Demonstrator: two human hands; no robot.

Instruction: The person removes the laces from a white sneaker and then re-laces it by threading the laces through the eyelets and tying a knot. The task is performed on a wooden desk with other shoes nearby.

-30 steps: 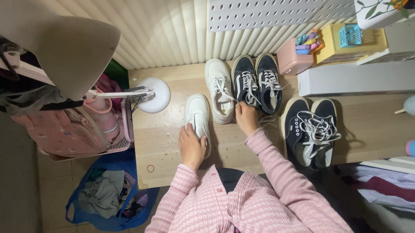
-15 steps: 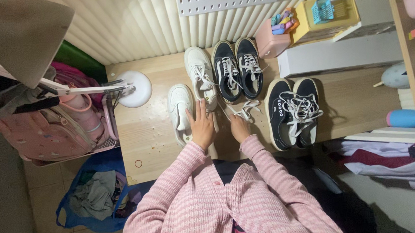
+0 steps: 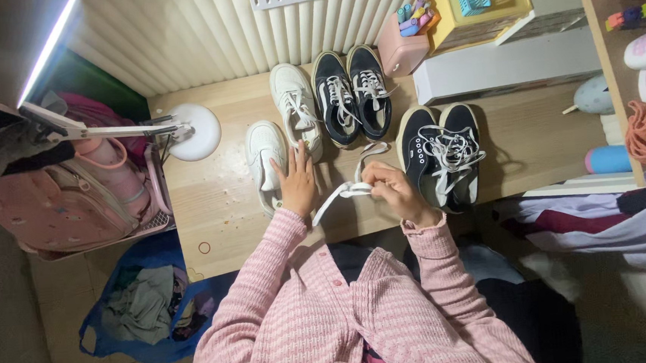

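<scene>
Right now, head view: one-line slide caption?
Left hand rests on white sneaker; right hand holds white shoelace.

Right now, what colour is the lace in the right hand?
White lace, held by the right hand; head view.

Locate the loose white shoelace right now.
Head view, centre: the flat white shoelace is held in the right hand, beside the left hand resting on the white sneaker.

- One head-worn camera looks steeply down from above the person's chest.
- It faces the wooden desk (image 3: 226,211) and slatted wall (image 3: 177,40), fairly near.
</scene>
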